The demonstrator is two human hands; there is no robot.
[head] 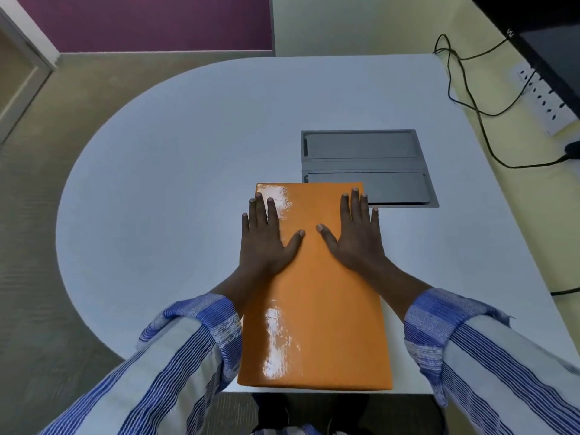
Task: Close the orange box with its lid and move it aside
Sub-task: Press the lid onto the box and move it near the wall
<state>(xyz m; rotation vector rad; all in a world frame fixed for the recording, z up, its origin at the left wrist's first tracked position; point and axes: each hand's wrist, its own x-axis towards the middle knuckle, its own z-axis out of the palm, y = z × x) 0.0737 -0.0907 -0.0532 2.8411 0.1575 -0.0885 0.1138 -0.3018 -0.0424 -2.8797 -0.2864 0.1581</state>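
White rounded table [188, 158]; glossy orange box [314, 293] closed.

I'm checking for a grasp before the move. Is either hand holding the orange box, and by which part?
Nothing is gripped. The left hand and right hand lie flat, fingers spread, on top of the orange box.

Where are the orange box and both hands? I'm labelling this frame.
orange box [317, 324]: head view, bare middle of its lid.
left hand [265, 238]: head view, back of hand.
right hand [356, 237]: head view, back of hand.
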